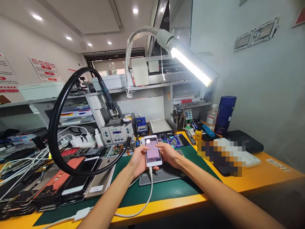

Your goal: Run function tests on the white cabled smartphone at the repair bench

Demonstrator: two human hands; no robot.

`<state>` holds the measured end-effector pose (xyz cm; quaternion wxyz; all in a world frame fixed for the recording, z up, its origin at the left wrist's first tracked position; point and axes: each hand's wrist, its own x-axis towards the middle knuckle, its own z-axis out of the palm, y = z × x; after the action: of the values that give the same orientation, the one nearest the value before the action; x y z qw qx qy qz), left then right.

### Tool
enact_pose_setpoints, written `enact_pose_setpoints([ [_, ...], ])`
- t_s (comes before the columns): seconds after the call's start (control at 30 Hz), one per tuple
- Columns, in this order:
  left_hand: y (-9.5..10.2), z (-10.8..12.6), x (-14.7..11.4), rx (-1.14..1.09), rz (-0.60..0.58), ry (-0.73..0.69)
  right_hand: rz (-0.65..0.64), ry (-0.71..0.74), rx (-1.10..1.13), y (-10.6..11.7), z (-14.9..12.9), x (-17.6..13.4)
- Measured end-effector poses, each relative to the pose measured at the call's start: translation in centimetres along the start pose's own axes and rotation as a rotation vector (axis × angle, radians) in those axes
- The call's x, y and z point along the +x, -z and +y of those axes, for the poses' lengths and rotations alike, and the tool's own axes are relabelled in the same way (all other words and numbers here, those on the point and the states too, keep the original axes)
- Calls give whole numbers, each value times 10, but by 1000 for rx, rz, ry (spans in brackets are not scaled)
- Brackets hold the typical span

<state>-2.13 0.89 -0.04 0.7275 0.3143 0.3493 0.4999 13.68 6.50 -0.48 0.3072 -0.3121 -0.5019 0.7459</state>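
A lit lamp (190, 65) on a gooseneck (127, 60) hangs above the yellow surface (252, 178). At left, a thick black hose (51, 127) loops over piled phones (77, 183) beside a grey station (118, 133). At right stand a yellow bottle (198, 135), a clear bottle (211, 118) and a dark blue can (225, 114), near a black case (243, 140).

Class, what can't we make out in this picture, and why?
All in the head view:
White rectangular phone: screen text too small to read.
Bare left hand: some fingers hidden by the phone.
Thin white cable: a stretch hidden by the left forearm.
Pixelated black-and-orange patch: blurring hides what lies there.
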Motion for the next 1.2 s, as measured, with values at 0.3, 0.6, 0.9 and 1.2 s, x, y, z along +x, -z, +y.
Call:
enact_pose_setpoints([
  [0.3,-1,0,-1,1,19,-1,-10,4,14,-1,0,0],
  [0.6,-2,0,-2,1,20,-7,16,4,36,-3,-2,-1],
  [0.9,1,-1,-1,-1,6,-10,8,-2,34,-2,-2,0],
  [1.2,-1,0,-2,9,30,-2,16,-10,28,-1,-2,0],
])
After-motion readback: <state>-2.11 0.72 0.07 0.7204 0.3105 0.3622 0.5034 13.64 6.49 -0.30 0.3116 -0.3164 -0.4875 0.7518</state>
